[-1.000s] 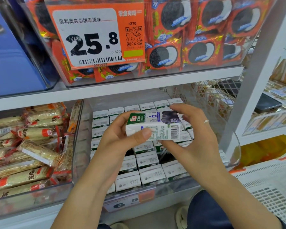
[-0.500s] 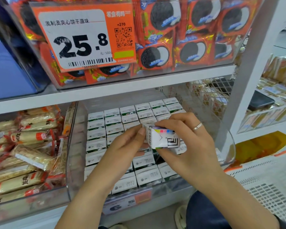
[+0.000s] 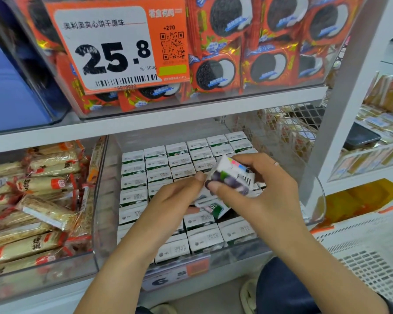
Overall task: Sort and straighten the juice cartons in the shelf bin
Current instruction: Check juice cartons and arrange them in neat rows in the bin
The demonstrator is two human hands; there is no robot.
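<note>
White shop shelving fills the view, with a clear shelf bin on the lower level. Nearest the camera, the bin's front lip carries a price label with an orange patch. Just behind it stand rows of small white juice cartons, tops up, packed side by side to the back wall. Over the middle rows, both hands meet. The right hand grips a tilted juice carton with dark fruit print, thumb on its near face and fingers curled over the top. The left hand has its thumb tip against that carton's left end; whether its other fingers hold the loose tilted carton lying beneath cannot be told. Left of the bin sit wrapped snack bars. On the shelf above, sandwich biscuit packs stand behind an orange price tag reading 25.8.
</note>
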